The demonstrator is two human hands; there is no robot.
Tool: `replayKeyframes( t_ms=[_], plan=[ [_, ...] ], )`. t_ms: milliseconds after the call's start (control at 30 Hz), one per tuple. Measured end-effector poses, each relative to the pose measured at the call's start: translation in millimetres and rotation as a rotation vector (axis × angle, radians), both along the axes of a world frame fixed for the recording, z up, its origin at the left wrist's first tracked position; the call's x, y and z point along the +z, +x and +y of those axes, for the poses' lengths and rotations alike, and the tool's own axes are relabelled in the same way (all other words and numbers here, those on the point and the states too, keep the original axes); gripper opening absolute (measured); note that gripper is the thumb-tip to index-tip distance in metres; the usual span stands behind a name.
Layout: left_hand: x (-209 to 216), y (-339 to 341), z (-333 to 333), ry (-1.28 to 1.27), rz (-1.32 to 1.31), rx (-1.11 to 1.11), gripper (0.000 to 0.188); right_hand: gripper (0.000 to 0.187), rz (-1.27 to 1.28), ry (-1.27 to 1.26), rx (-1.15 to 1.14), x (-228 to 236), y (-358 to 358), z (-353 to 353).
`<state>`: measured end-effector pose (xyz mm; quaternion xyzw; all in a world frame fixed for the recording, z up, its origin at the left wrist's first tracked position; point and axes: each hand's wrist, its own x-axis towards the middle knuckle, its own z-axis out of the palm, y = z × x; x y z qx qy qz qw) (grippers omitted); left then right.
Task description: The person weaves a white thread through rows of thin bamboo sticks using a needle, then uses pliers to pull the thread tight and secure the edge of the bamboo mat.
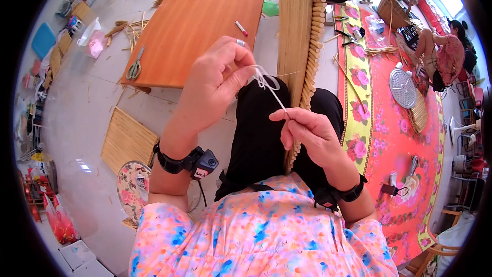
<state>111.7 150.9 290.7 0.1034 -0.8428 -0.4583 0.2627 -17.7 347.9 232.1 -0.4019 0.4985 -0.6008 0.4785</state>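
Observation:
My left hand (218, 79) is raised above my lap, thumb and fingers pinched on a looped white cord (267, 83). The cord runs slanting down to my right hand (311, 136), whose thumb and forefinger close on its lower end. Whether a needle is on that end is too small to tell. A long panel of straw-coloured stalks (294, 36) stands on edge between my knees, its row of stalk ends facing right. My right hand is at the near part of this panel; my left hand is left of it.
An orange-brown wooden table (200, 25) at the left bears scissors (136, 66) and a red-and-white marker (241, 28). A stalk mat (128, 141) lies on the floor. On the right, a flowered red cloth (394, 174) carries a round metal disc (403, 88). Another person (441, 54) sits beyond.

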Motion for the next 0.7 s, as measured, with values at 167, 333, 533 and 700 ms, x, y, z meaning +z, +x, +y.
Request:
replayKeyframes(
  t_ms=[167, 333, 533, 700],
  plan=[
    [-26, -4, 5, -0.631, 0.103, 0.359, 0.018, 0.039, 0.290, 0.110, -0.023, 10, 0, 9],
    [-22, -5, 54, -0.729, 0.262, -0.117, 0.022, 0.049, 0.543, 0.225, -0.131, 22, 8, 7],
    [-37, -11, 64, -0.765, 0.244, -0.151, 0.024, 0.056, 0.507, 0.186, -0.152, 40, 7, 12],
    [-35, -6, 53, -0.761, 0.208, -0.167, 0.011, 0.055, 0.456, 0.156, -0.044, 40, -3, 14]
  ],
)
